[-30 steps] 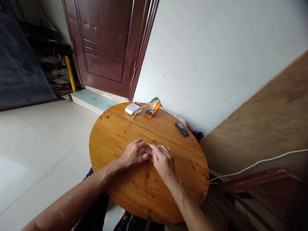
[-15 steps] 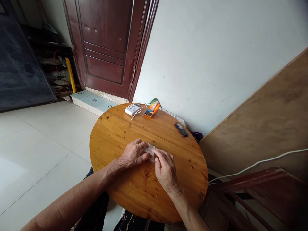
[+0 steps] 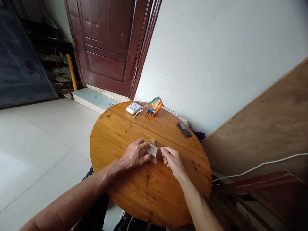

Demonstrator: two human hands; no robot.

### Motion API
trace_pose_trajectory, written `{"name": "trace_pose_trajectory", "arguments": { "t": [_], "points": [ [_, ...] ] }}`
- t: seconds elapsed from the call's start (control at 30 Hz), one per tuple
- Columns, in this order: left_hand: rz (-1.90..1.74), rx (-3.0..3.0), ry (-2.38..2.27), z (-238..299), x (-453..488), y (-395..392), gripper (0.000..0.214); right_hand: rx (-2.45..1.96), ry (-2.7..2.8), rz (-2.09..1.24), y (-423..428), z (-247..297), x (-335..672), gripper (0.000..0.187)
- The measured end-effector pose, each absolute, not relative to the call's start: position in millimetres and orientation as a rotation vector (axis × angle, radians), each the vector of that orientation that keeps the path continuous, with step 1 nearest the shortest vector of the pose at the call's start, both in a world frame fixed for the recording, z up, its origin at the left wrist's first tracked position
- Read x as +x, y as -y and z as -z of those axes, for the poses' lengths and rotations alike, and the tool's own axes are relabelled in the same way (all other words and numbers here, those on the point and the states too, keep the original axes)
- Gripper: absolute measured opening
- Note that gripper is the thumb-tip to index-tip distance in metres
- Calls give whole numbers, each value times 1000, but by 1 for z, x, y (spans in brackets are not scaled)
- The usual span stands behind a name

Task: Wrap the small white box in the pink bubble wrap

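My left hand [image 3: 136,154] rests on the wooden table with its fingers curled over a small whitish, translucent packet [image 3: 152,150], gripping its left side. Printing shows faintly on the packet, and a clear flap sticks out below it. Just right of the packet is my right hand [image 3: 173,160], thumb and forefinger pinched together, slightly apart from the packet's edge. Whatever may be in that pinch is too small to make out. A small tan strip [image 3: 153,141] lies just beyond the packet.
On the far side of the round table [image 3: 115,128] stand a white box-shaped device [image 3: 134,108] with a white cord and an orange tape dispenser [image 3: 154,108]. A dark, blurred-out object [image 3: 184,129] lies toward the right rim. Wall and door [image 3: 106,64] rise behind.
My right hand has drawn back to the right, off the packet, and its fingers have closed into a pinch. My left hand stays on the packet. The view has shifted slightly.
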State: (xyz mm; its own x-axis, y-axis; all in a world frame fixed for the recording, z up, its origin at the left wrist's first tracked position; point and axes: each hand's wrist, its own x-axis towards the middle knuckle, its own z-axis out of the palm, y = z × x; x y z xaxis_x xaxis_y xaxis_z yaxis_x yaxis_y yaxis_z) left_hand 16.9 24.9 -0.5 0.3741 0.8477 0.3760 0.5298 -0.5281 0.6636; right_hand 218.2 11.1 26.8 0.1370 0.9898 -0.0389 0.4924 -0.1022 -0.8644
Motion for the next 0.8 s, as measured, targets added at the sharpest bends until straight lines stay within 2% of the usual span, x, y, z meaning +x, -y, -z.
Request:
{"name": "trace_pose_trajectory", "arguments": {
  "t": [0.17,0.4,0.53,0.8],
  "points": [
    [-1018,2187,-1174,1,17,-24,26,-1778,1305,-1365,-52,-39,216,35],
    [-975,2208,-1193,1,17,-25,25,-1675,1392,-1467,-90,-47,196,24],
    [-995,2194,-1174,0,17,-25,26,-1622,1458,-1257,-79,-50,200,19],
    [-1031,2134,-1137,4,17,-26,29,-1541,2078,-257,-22,-52,196,20]
  ]
}}
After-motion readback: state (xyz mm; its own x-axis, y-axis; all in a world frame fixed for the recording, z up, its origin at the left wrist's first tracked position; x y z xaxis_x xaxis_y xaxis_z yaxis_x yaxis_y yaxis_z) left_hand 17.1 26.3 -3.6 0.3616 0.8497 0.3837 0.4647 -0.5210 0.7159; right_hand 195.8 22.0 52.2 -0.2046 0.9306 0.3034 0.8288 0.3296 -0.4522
